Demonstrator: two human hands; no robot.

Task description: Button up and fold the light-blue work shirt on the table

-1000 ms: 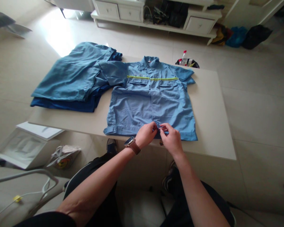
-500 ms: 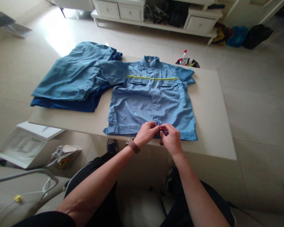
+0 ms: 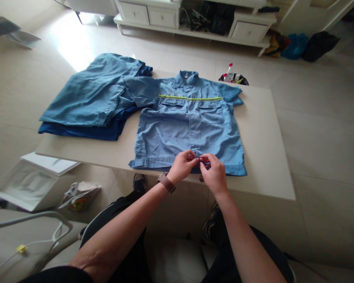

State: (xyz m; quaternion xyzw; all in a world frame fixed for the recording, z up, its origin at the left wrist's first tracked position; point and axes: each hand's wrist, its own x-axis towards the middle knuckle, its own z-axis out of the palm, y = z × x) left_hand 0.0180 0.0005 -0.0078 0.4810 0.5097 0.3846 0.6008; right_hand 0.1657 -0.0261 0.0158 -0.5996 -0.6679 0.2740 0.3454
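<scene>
A light blue short-sleeved work shirt (image 3: pixel 188 125) with a yellow-green chest stripe lies flat, front up, on a beige table (image 3: pixel 262 157). Its collar points away from me. My left hand (image 3: pixel 183 166), with a brown watch strap on the wrist, pinches the shirt's bottom hem at the middle of the front placket. My right hand (image 3: pixel 214 172) pinches the same spot from the right, fingertips touching the left hand's. Both hands are closed on the fabric at the table's near edge.
A pile of blue garments (image 3: pixel 97 98) covers the table's left end and overlaps the shirt's left sleeve. A bin with a bottle (image 3: pixel 233 77) stands behind the table. A white box (image 3: pixel 32 181) and a bag (image 3: pixel 79 192) sit on the floor at left. A white drawer unit (image 3: pixel 191 19) lines the far wall.
Both hands stay pinched at the hem's middle; the fingers have shifted only slightly. The shirt and pile have not moved.
</scene>
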